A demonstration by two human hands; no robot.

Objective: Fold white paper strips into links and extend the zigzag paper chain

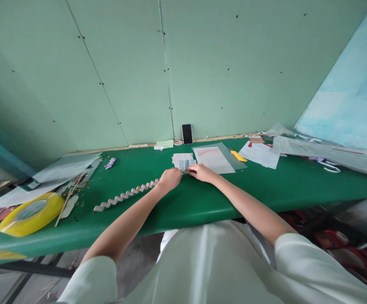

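A zigzag chain of folded paper [125,196] lies across the green table, and its right end runs in under my left hand [171,178]. The fingers of that hand are closed round the chain's end. Close beside it, my right hand [201,172] has its fingers pinched together at a small piece of folded paper that joins or touches the chain; which of the two I cannot tell. Just beyond my fingertips lie small printed paper pieces [182,157]. To the right of them is a white sheet [213,159] on a clear plastic sleeve.
A phone [187,134] leans on the wall behind a tape ring [177,142]. A yellow cutter [238,156] and loose papers [261,155] lie right. At left are a large yellow tape roll [52,213], a thin stick [66,206] and a purple object [110,163].
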